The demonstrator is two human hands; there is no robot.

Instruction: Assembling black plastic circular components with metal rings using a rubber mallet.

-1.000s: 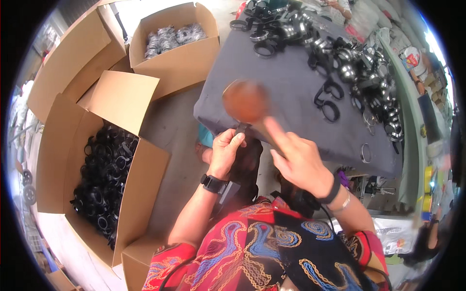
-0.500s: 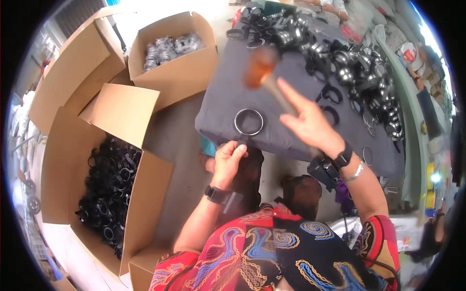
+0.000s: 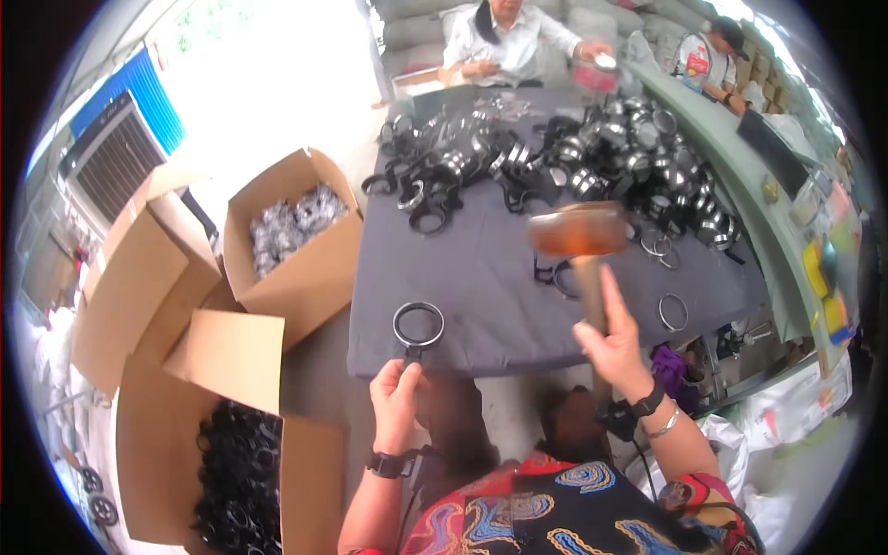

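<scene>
My right hand grips the wooden handle of an orange-headed mallet, raised above the grey table. At the table's near edge, my left hand pinches the stem of a black ring part with a metal band, which lies flat on the grey surface. The mallet head hovers to the right of the ring, apart from it. Both wrists wear dark bands.
A heap of black and metal rings covers the far half of the table; loose metal rings lie at right. Open cardboard boxes stand at left: one with silvery parts, one with black parts. Two other people sit beyond the table.
The mallet has swung up and away from the ring. The view has tilted upward, showing the far table end and the people there. My left hand stays on the ring part.
</scene>
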